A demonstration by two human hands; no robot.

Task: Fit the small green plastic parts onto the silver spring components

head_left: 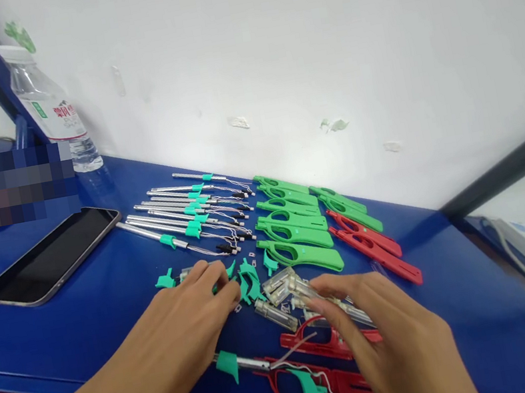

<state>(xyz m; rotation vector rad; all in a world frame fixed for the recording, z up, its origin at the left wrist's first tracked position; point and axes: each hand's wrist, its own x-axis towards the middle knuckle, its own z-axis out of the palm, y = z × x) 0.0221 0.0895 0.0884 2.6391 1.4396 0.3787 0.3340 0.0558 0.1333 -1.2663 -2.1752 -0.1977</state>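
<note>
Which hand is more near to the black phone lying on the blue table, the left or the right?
Left. The left hand rests on the teal parts, right of the phone with bare table between. The right hand is farther right, over the clear tubes.

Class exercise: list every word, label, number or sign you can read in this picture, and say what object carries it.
Water bottle label: red characters and a small green mark, too blurred to read.
Pixelated patch at the left edge: masked, nothing readable.
Phone: dark screen, no text.
Green handles, red handles, metal rods, and the clear parts by the right hand and left hand: no visible text.
</note>
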